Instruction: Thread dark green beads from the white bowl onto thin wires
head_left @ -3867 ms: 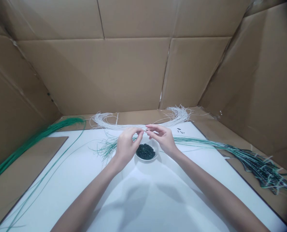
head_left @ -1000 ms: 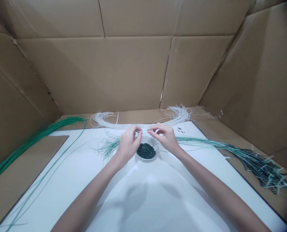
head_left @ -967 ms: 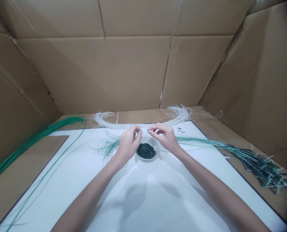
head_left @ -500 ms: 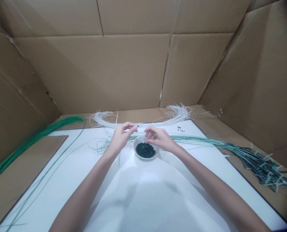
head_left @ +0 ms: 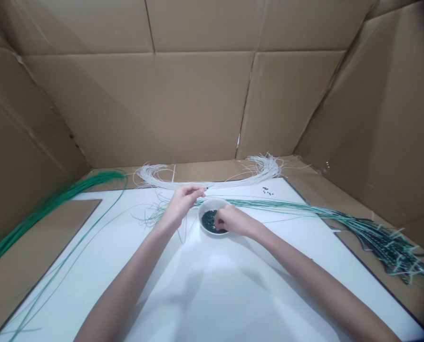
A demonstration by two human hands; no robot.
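My left hand (head_left: 183,202) is closed in a pinch, thumb against fingers, just beyond the bowl's left side. A thin cord appears to run through the pinch, with a tiny dark bead (head_left: 207,188) at the fingertips; a thin loop hangs below the hand. Reaching into a white bowl (head_left: 211,203) is my right hand (head_left: 233,221), its fingers bunched together down among dark green beads (head_left: 208,221). Whatever those fingertips hold is hidden. Thin green strands (head_left: 269,205) lie across the table behind the bowl and pass beneath both hands.
Along the back edge curves a bundle of white cords (head_left: 151,176). Green cords (head_left: 55,216) lie at the left, some trailing forward. Strands with dark beaded ends (head_left: 393,251) rest at the right. Several loose beads (head_left: 268,191) sit at the back right. Cardboard walls (head_left: 197,104) enclose the table.
My right hand has moved down from above the bowl's rim into the beads, and its fingers have come together. My left hand has shifted slightly to the right, still pinching.
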